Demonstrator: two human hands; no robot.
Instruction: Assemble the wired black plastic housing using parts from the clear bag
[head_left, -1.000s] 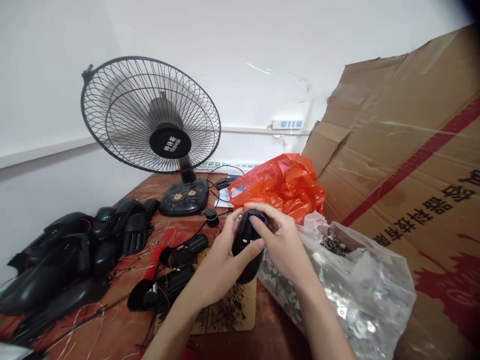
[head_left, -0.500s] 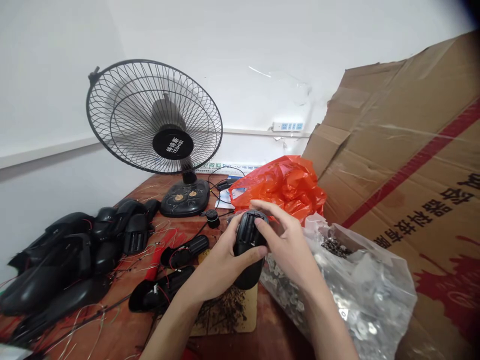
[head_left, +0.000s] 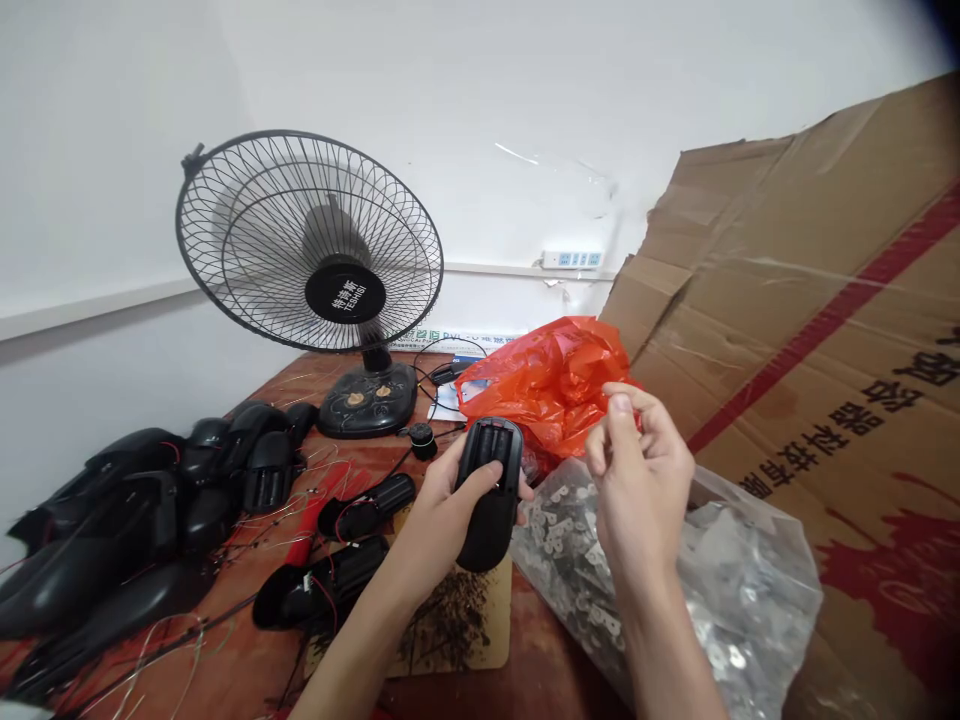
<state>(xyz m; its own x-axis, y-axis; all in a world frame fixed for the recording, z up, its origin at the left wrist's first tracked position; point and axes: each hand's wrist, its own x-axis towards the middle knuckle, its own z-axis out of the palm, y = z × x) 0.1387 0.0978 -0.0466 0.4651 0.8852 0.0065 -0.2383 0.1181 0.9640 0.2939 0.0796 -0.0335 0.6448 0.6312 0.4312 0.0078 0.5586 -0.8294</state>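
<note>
My left hand [head_left: 450, 500] is wrapped round a black plastic housing [head_left: 487, 540] with an open battery compartment at its upper end. The thumb presses on the lower edge of that compartment. Apart from it, my right hand [head_left: 645, 480] is raised over the clear plastic bag [head_left: 750, 600] of small metal plates. Its fingers are curled in towards the thumb, and whatever may be between them is too small to make out. Two more black housings with red wires [head_left: 367, 508] lie on the table, left of my left forearm.
A pile of black housings [head_left: 150, 500] and loose wires covers the left of the table. A black fan [head_left: 346, 290] stands at the back, beside a red plastic bag [head_left: 547, 380]. Cardboard [head_left: 825, 300] leans along the right. A stained board [head_left: 480, 640] lies beneath my hands.
My right hand has let go of the housing and moved right, over the clear bag. The left hand still holds the housing, its compartment now in fuller view.
</note>
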